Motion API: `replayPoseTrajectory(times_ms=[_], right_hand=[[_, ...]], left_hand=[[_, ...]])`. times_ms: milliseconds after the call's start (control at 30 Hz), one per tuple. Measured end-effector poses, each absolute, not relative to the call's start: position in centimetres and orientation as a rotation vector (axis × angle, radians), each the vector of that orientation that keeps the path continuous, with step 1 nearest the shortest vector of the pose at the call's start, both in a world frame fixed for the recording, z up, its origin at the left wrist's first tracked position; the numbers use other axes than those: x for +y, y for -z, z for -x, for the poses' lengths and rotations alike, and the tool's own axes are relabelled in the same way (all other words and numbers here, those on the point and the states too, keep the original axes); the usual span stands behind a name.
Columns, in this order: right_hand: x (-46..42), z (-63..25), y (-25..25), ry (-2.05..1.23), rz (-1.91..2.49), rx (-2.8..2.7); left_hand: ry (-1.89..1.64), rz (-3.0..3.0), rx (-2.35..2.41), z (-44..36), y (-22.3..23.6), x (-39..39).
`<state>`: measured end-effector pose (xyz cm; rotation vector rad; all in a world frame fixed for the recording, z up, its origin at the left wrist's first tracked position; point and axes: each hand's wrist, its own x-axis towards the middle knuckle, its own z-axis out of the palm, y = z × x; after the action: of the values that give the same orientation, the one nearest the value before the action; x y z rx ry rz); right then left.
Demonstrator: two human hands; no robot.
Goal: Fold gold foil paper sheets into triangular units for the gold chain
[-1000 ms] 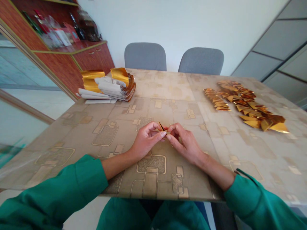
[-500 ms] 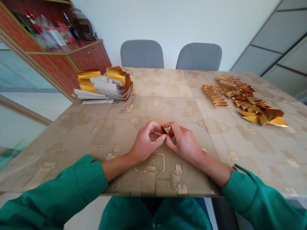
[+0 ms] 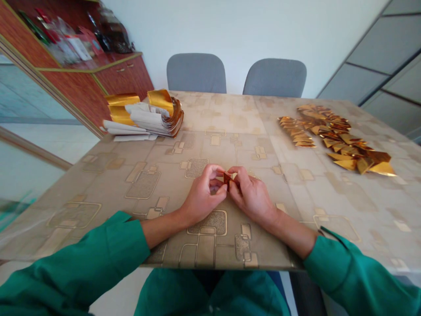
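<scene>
Between my two hands, just above the near middle of the table, is a small folded piece of gold foil paper (image 3: 227,179). My left hand (image 3: 206,192) pinches its left side between thumb and fingers. On the right side, my right hand (image 3: 250,192) grips it the same way, with the fingertips of both hands almost meeting. Much of the piece is hidden behind the fingers. Folded gold paper pieces (image 3: 342,139) lie in overlapping rows at the right. A stack of gold and white paper sheets (image 3: 153,116) rests at the far left.
The table (image 3: 210,147) has a patterned, shiny cover. Two grey chairs (image 3: 196,73) (image 3: 275,78) stand behind its far edge, against a white wall. At the back left a reddish wooden cabinet (image 3: 123,81) holds bottles and bags.
The folded gold paper has turned slightly between my fingertips and now shows a reddish-gold face. My hands stay in nearly the same place. The whole view has shifted a little.
</scene>
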<state>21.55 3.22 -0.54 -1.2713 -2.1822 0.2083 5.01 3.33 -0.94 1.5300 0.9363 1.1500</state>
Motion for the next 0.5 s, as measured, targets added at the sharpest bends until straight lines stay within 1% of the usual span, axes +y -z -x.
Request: replayPoseTrajectory(times_ms=[233, 500], right_hand=[[2.73, -21.36, 0.0, -0.143, 1.496, -2.256], [3.08, -21.6, 0.37, -0.118, 1.337, -2.151]], left_hand=[[-1.108, -1.599, 1.042, -4.87, 0.75, 3.32], [-1.152, -1.584, 1.09, -4.6, 0.75, 3.56]])
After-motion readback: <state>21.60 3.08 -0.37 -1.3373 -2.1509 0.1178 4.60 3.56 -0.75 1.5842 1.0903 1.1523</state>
